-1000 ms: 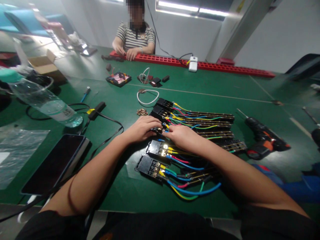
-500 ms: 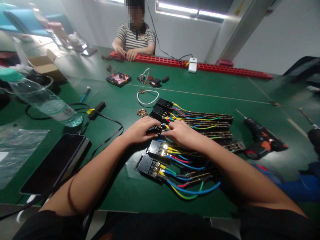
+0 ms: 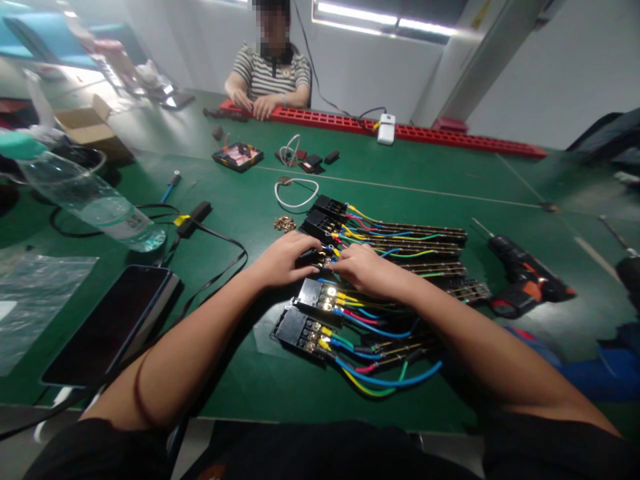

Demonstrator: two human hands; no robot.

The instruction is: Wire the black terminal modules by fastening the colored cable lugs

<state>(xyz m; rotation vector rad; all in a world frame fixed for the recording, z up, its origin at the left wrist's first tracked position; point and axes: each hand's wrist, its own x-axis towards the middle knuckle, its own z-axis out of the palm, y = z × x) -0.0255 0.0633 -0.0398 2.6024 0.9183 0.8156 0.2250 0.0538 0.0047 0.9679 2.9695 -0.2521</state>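
Observation:
In the middle of a row of black terminal blocks, my left hand (image 3: 283, 261) is closed around one terminal block (image 3: 315, 259), thumb on the near side and fingers on the far side. My right hand (image 3: 367, 270) pinches at that block's wire end, close to a yellow-sleeved wire lug (image 3: 337, 253); its fingertips hide what they hold. Nearer to me lie two more blocks, one wired terminal block (image 3: 313, 293) and another terminal block (image 3: 295, 328), with yellow, blue, red and green wires running right. Beyond my hands sits a further terminal block (image 3: 320, 223).
A pile of small brass-coloured screws (image 3: 285, 223) lies beyond my left hand. At right rests a cordless drill (image 3: 530, 280). On the left are a phone (image 3: 107, 327), a water bottle (image 3: 107, 207) and black cables (image 3: 225, 243). A person (image 3: 273, 73) sits opposite behind a red slotted strip (image 3: 425, 137).
Both hands stay at the same terminal block, with only a slight shift of the right fingers near the lug. The view has barely moved.

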